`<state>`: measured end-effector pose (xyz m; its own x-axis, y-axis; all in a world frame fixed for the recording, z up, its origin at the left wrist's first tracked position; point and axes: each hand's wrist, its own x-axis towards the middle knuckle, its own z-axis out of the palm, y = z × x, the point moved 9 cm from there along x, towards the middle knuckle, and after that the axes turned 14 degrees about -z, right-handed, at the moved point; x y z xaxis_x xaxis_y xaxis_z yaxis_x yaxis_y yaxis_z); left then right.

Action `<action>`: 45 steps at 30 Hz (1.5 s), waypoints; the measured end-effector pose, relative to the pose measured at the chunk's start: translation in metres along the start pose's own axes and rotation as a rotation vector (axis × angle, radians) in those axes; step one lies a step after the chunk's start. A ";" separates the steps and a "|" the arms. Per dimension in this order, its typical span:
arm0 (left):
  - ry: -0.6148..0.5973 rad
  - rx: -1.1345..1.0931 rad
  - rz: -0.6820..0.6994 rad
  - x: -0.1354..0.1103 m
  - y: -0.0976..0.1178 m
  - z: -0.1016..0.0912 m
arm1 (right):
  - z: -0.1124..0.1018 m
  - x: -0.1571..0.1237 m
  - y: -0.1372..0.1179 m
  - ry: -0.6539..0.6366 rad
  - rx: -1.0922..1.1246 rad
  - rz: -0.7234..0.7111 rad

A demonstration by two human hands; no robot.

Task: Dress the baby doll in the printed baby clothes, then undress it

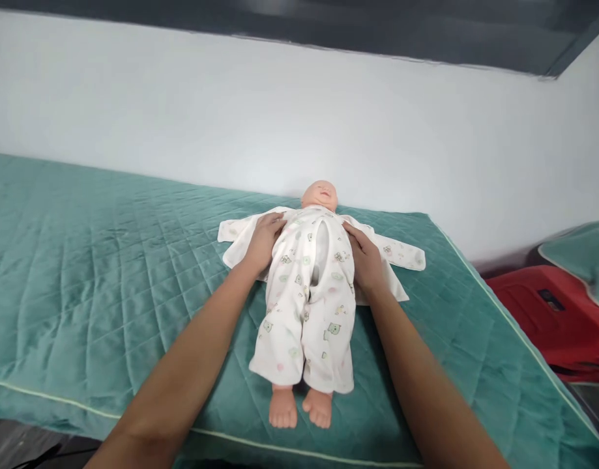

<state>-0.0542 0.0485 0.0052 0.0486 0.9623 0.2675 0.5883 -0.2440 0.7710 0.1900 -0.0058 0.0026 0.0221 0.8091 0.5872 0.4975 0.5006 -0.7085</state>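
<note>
A baby doll lies on its back on a green quilted mattress, head towards the wall, bare feet towards me. It wears a white printed romper whose front stands open at the chest. My left hand rests on the doll's left flank, fingers curled over the romper's edge. My right hand lies on the other flank, fingers closed over the opposite edge of the cloth. The romper's sleeves are spread out flat to both sides.
A white wall runs close behind the mattress. A red object with a green cushion on it sits at the right, beyond the mattress edge. The mattress's front edge is piped in pale trim.
</note>
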 end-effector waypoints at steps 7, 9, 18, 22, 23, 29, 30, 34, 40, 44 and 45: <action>0.060 -0.018 -0.088 -0.103 -0.003 -0.026 | -0.008 -0.099 -0.103 -0.016 -0.078 -0.339; 0.066 -0.106 -0.133 -0.146 -0.002 -0.037 | -0.002 -0.132 -0.130 -0.099 -0.131 -0.365; -0.027 -0.142 -0.155 -0.265 0.007 -0.039 | 0.025 -0.198 -0.186 -0.313 -0.253 -0.295; -0.035 -0.065 -0.122 -0.259 0.016 -0.036 | 0.038 -0.194 -0.204 -0.414 -0.417 -0.332; -0.048 -0.059 -0.122 -0.257 0.019 -0.036 | 0.040 -0.192 -0.207 -0.428 -0.447 -0.337; -0.124 -0.136 -0.108 -0.253 0.043 -0.041 | 0.047 -0.179 -0.201 -0.390 -0.587 -0.294; -0.122 -0.144 -0.094 -0.255 0.047 -0.044 | 0.049 -0.178 -0.200 -0.388 -0.581 -0.300; -0.128 -0.171 -0.107 -0.261 0.050 -0.052 | 0.049 -0.174 -0.198 -0.359 -0.506 -0.300; -0.055 -0.146 -0.181 -0.272 0.028 -0.072 | 0.041 -0.182 -0.221 -0.337 -0.396 -0.394; -0.053 -0.102 -0.153 -0.280 0.022 -0.075 | 0.033 -0.191 -0.225 -0.382 -0.314 -0.402; -0.044 -0.099 -0.128 -0.280 0.025 -0.075 | 0.030 -0.194 -0.223 -0.387 -0.269 -0.390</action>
<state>-0.1138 -0.2356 -0.0071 0.0147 0.9901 0.1397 0.5099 -0.1276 0.8507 0.0492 -0.2652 0.0350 -0.4970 0.6602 0.5631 0.6085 0.7278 -0.3162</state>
